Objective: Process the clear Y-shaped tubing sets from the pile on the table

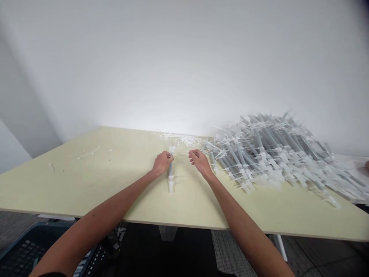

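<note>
In the head view my left hand (163,162) is closed round the upper part of a short grey tube (170,169). The tube has a translucent white plastic fitting at each end, and thin white tails stick out sideways from the lower fitting (171,184). Just to the right is my right hand (198,159), its fingers curled in towards the thumb. A faint pale line runs between the hands, but I cannot make out whether the right fingers grip it. Behind both hands lie many loose white cable ties (187,140).
A large heap of grey tubes (276,142) with white fittings and cable ties covers the table's right side. Scattered cable ties (89,153) lie on the left of the table (121,192). A dark plastic basket (25,246) stands below at left. Another person's hand (367,164) shows at far right.
</note>
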`<state>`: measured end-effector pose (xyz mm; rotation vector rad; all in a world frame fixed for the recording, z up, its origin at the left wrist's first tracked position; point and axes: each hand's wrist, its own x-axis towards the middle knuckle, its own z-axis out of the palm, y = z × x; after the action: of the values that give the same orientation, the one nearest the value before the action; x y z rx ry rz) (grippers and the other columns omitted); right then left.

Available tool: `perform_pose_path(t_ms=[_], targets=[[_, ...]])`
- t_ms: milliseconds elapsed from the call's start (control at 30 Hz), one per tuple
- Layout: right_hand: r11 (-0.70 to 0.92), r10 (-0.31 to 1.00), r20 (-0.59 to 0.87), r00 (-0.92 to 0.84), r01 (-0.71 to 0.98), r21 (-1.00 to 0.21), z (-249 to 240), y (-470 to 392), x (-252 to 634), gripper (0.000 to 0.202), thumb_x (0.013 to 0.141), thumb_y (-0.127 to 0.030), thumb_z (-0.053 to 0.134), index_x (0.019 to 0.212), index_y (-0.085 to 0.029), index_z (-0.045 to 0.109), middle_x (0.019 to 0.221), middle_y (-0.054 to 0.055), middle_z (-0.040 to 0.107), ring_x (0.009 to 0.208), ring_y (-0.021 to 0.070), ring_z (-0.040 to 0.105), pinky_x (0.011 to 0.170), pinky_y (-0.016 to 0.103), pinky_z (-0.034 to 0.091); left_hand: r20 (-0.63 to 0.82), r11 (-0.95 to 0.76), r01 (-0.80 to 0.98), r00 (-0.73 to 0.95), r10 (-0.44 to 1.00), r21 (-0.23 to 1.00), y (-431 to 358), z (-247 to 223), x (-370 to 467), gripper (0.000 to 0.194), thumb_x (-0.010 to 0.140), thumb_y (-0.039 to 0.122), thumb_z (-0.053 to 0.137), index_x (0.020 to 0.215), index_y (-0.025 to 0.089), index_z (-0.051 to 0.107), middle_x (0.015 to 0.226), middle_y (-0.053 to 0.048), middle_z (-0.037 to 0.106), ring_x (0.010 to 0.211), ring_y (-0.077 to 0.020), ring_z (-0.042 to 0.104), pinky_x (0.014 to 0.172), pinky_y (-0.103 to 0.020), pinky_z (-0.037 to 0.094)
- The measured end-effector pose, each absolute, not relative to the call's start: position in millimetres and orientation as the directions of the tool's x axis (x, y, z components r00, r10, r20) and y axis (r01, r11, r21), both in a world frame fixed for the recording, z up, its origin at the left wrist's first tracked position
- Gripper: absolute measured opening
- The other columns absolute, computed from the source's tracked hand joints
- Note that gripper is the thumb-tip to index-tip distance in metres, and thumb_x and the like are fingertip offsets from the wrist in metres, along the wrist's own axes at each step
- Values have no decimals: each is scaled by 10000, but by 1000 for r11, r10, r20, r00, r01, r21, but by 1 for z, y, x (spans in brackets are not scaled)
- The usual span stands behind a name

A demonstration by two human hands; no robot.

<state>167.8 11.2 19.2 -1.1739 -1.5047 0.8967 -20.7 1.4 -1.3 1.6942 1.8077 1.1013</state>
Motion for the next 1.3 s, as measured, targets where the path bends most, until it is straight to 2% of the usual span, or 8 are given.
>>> perform_pose_path(t_ms=[200, 400, 567, 733, 833, 933, 1133, 1300], targets=[[239, 960, 244, -140, -54, -969, 32, 6, 148, 543, 655, -388, 696, 1127, -183, 524, 969, 80, 633, 851, 182, 620, 703, 315, 528, 383, -320, 397, -90, 919, 860, -20, 11, -1, 224, 787, 367, 531, 922, 190, 507, 685, 19, 541, 625, -129, 507, 617, -251, 377], [324, 936, 346, -65, -224, -919, 62, 0, 144, 281, 652, -324, 709, 853, -145, 630, 723, 34, 638, 652, 143, 606, 729, 337, 508, 367, -362, 130, -20, 930, 923, -40, 39, 17, 273, 798, 408, 537, 957, 190, 501, 753, 5, 529, 617, -119, 511, 566, -244, 411], [494, 859, 512, 23, -301, -816, 104, -24, 149, 160, 693, -315, 697, 742, -175, 636, 737, 34, 634, 661, 140, 575, 674, 310, 484, 437, -438, 21, 40, 899, 899, -67, 90, 24, 246, 815, 399, 534, 967, 206, 523, 742, -3, 541, 625, -126, 523, 581, -254, 429], [578, 796, 606, -4, -295, -761, 143, -58, 154, 149, 700, -325, 700, 800, -228, 649, 795, 46, 639, 691, 173, 579, 710, 360, 489, 469, -467, -44, 68, 881, 883, -101, 129, 21, 250, 805, 385, 566, 1008, 238, 560, 791, -32, 587, 688, -163, 572, 609, -276, 446], [597, 760, 647, -63, -326, -733, 155, -68, 156, 286, 736, -451, 637, 940, -250, 650, 899, 77, 642, 795, 210, 602, 769, 392, 493, 458, -444, -128, 117, 881, 887, -111, 141, 18, 244, 817, 367, 553, 1026, 245, 587, 806, -38, 608, 704, -176, 599, 671, -306, 469], [578, 779, 625, -54, -323, -749, 155, -68, 156, 337, 777, -506, 561, 1006, -268, 629, 914, 73, 635, 788, 202, 603, 754, 384, 497, 427, -389, -219, 163, 890, 895, -110, 147, 16, 285, 826, 361, 541, 1060, 211, 603, 857, -59, 621, 703, -177, 609, 743, -346, 478], [428, 881, 467, -79, -288, -857, 137, -59, 149, 205, 775, -432, 598, 807, -232, 628, 798, 46, 619, 732, 173, 587, 698, 329, 492, 397, -332, -326, 159, 904, 885, -96, 146, 21, 307, 836, 331, 536, 1097, 182, 601, 995, -96, 617, 815, -192, 605, 797, -358, 478], [294, 876, 415, -247, -409, -864, 129, -58, 145, 282, 800, -437, 567, 974, -227, 639, 860, 56, 633, 732, 160, 584, 660, 289, 488, 402, -322, -339, 197, 894, 884, -94, 142, 24, 297, 856, 327, 506, 1096, 179, 600, 984, -95, 625, 821, -191, 605, 802, -353, 467]])
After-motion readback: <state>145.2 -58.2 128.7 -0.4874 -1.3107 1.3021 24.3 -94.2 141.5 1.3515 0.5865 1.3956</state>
